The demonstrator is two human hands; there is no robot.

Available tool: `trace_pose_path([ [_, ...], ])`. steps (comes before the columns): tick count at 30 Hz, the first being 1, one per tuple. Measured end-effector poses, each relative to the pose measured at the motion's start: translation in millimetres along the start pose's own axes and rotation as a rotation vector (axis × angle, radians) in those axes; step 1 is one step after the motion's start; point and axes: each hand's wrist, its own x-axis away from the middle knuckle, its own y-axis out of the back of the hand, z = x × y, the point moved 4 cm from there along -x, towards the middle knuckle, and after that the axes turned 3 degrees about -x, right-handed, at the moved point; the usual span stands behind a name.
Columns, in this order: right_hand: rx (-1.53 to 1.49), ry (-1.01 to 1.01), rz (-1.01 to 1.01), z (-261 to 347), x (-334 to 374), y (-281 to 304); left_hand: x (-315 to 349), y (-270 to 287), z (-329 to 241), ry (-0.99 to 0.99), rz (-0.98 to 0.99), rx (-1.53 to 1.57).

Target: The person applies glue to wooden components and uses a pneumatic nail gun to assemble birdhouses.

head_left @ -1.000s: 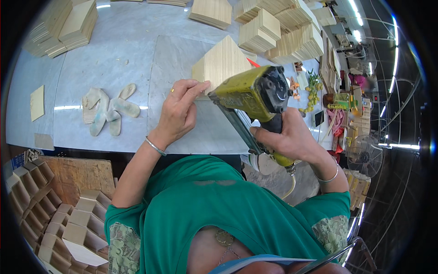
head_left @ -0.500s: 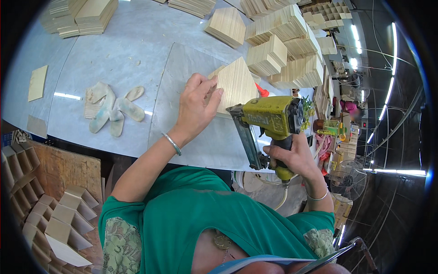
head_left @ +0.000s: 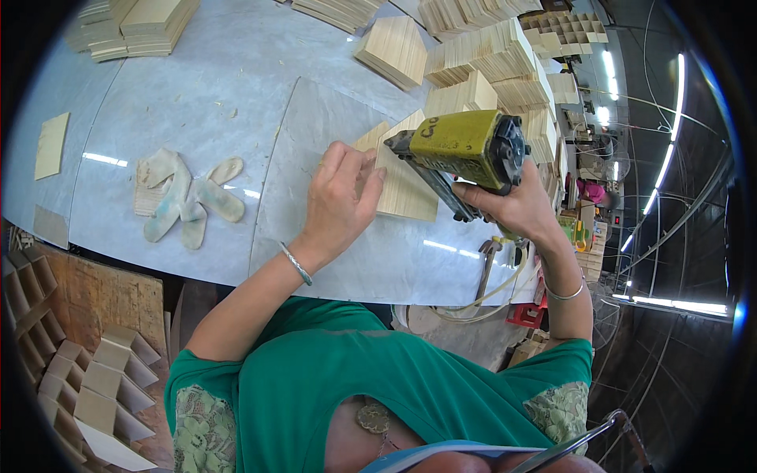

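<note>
A pointed pale wooden panel (head_left: 406,195) rests on a grey board (head_left: 303,130) on the table, with another wooden piece (head_left: 371,139) beside its far left edge. My left hand (head_left: 344,189) is closed at the panel's left edge, thumb on the near side and fingers bent over the wood. In my right hand (head_left: 516,203) is a yellow and black nail gun (head_left: 457,144), gripped by its handle. The gun's nose points left and lies over the panel's upper left edge; whether it touches cannot be made out. Its body hides part of the panel.
Work gloves (head_left: 189,195) lie on the table at left, near a loose wooden piece (head_left: 52,147). Stacked wooden panels (head_left: 489,59) stand at the far right, others (head_left: 150,27) far left. A hammer (head_left: 487,264) and an air hose (head_left: 493,298) lie near the front edge.
My right hand has moved the nail gun up and away from me, bringing its nose over the panel's edge. The hammer now shows. My left hand stays at the panel.
</note>
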Motion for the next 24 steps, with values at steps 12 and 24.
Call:
trace_pose_path([
  [12,0.048,-0.084,0.057,6.9,-7.5,1.6,0.1,0.8,1.4,0.038,0.017,-0.002],
  [24,0.206,-0.01,0.107,15.5,-16.8,5.6,19.6,13.6,1.4,0.17,0.064,0.06],
])
